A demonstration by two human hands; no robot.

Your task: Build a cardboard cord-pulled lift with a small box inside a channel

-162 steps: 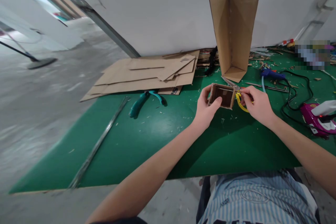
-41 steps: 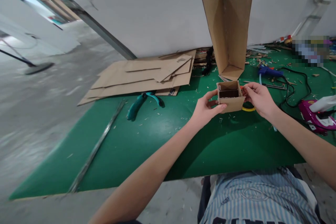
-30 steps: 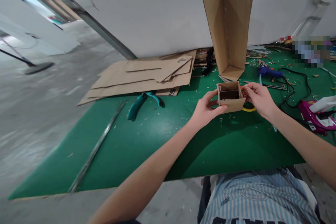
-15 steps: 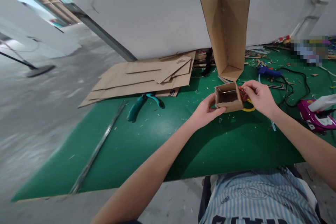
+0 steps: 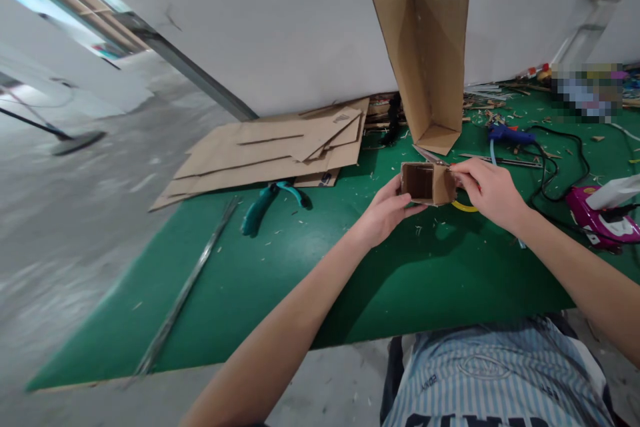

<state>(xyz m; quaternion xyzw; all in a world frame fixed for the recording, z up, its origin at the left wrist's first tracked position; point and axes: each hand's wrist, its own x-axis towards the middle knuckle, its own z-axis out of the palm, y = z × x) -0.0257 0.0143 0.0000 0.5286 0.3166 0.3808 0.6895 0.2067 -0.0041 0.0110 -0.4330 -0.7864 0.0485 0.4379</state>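
In front of the tall open cardboard form (image 5: 433, 60), the left hand (image 5: 386, 215) holds a small cardboard box (image 5: 439, 185). The right hand (image 5: 490, 190) is at this box; what it grips, I cannot tell.

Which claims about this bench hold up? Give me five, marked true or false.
1. The left hand holds the small cardboard box. True.
2. The tall cardboard piece lies flat. False: the tall cardboard piece stands upright.
3. The teal-handled tool lies on the green tabletop, apart from both hands. True.
4. The blue glue gun is left of the teal-handled tool in the view. False: the blue glue gun is to its right.
5. The right hand is at the right side of the small cardboard box in the view. True.
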